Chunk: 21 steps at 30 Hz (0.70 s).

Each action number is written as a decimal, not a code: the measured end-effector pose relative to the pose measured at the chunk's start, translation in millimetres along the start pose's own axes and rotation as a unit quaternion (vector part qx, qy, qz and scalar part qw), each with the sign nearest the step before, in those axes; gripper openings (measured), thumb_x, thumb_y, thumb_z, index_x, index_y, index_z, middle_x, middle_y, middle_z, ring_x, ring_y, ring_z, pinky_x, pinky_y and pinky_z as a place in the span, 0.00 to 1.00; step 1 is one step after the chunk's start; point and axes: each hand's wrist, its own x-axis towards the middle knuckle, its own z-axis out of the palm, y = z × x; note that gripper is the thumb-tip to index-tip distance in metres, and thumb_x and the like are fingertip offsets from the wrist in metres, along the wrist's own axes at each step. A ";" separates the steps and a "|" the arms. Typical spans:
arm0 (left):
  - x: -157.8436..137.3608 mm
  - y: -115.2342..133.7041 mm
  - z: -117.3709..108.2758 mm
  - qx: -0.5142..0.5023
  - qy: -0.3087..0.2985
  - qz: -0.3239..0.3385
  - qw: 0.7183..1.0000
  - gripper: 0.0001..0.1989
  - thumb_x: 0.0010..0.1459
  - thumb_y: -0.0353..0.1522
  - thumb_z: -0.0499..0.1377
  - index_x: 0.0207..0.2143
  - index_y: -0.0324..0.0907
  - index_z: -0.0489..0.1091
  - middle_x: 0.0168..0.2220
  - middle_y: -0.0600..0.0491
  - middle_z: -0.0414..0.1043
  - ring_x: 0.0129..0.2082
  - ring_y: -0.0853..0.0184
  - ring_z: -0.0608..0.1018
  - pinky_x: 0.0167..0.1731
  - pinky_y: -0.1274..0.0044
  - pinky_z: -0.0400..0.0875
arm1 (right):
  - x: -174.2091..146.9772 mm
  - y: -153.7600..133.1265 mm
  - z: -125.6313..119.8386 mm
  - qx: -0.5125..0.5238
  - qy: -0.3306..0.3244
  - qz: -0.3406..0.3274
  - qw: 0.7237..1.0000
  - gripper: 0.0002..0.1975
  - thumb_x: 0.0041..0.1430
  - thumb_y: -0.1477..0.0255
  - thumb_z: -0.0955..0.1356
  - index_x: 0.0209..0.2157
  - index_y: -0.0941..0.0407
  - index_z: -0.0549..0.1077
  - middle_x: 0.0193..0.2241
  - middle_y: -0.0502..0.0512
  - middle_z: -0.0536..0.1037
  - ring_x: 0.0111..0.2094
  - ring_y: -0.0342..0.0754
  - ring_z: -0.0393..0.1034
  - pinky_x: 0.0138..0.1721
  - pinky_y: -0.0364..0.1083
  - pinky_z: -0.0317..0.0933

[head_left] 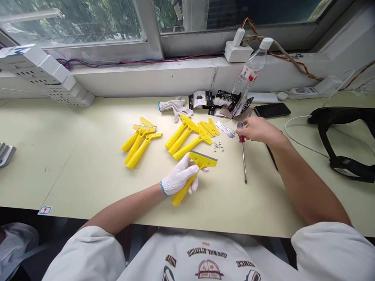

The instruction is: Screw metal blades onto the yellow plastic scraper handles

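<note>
My left hand (183, 175), in a white knit glove with a blue cuff, is closed around a yellow scraper (202, 159) with a blade and two screws at its head. My bare right hand (256, 128) has its fingers on the handle of a screwdriver (241, 134), whose shaft points toward me over the table. Beside it lie metal blades (225, 129), yellow plastic plates (209, 127) and several small screws (217, 146). Yellow scraper handles (183, 138) without visible blades lie left of these. Farther left is a group of scrapers with blades (140, 144).
A spare white glove (176, 107) and black printed packaging (222, 103) lie at the back. Behind them stands a plastic bottle (250, 70). A phone (272, 110) and a black strap-like device (336, 136) with a white cable are on the right. White boxes (49, 78) are stacked at back left.
</note>
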 end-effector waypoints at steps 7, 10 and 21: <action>8.6 -2.4 -11.8 -0.045 0.022 -0.020 0.999 0.23 0.70 0.46 0.64 0.57 0.45 0.61 0.53 0.42 0.80 0.20 0.68 0.82 0.14 0.78 0.75 | -60.9 -43.5 -33.3 0.475 0.182 -0.199 0.837 0.08 0.59 0.64 0.75 0.30 0.52 0.77 0.25 0.51 0.78 0.17 0.45 0.66 0.14 0.46 0.55; 8.8 -1.9 -10.0 -0.028 0.021 -0.026 0.999 0.23 0.69 0.46 0.64 0.57 0.44 0.63 0.51 0.41 0.81 0.20 0.67 0.82 0.15 0.78 0.76 | -85.6 -65.4 -30.3 0.534 0.263 -0.280 0.753 0.09 0.56 0.62 0.78 0.32 0.51 0.80 0.26 0.52 0.79 0.18 0.50 0.72 0.12 0.48 0.60; 29.9 -4.4 -9.1 0.007 -0.013 -0.026 1.000 0.23 0.66 0.45 0.66 0.55 0.42 0.65 0.48 0.42 0.82 0.23 0.66 0.83 0.18 0.76 0.77 | -109.4 -86.0 -17.5 0.476 0.302 -0.304 0.768 0.10 0.57 0.58 0.79 0.33 0.48 0.81 0.27 0.52 0.79 0.21 0.53 0.77 0.15 0.50 0.68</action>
